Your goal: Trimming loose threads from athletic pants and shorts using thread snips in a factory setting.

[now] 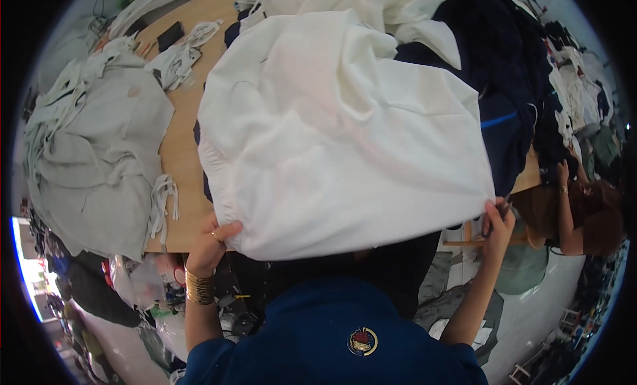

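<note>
Hands at near hem of white garment (345, 139), one at each corner. Left hand (211, 242) pinches left corner, fingers closed on fabric, gold bangles (199, 287) on wrist below grip. Right hand (497, 219) pinches right corner, closed on fabric; dark slim object also in those fingers, kind unclear. Hem taut between grips, likely so cloth lies spread; rest of garment drapes away from grips over wooden table (180, 139). Left of left grip: grey cloth pile (93, 153). Beyond right grip: dark navy clothes (504, 66). Another person crouches right of right grip.
</note>
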Action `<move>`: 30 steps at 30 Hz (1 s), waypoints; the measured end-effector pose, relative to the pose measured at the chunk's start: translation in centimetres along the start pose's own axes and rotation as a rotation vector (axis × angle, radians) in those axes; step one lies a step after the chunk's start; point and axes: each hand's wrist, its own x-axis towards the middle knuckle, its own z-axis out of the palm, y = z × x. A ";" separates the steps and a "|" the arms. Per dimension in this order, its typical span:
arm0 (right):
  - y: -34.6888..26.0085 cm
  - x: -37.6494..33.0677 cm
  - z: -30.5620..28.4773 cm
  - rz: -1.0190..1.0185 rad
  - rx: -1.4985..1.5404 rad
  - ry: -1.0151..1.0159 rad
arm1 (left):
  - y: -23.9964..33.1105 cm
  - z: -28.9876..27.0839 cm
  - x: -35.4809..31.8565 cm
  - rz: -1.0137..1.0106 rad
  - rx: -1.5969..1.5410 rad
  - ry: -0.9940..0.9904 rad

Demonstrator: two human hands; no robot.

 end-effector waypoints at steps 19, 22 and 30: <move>-6.3 5.9 11.2 -0.035 -0.207 -0.073 | 11.9 4.8 10.5 1.162 1.333 0.538; -6.8 5.7 12.6 -0.025 -0.225 -0.109 | 12.2 2.7 13.4 1.099 1.599 0.457; -5.5 4.9 8.1 -0.041 -0.236 -0.085 | 14.2 -2.9 4.0 0.743 0.672 0.154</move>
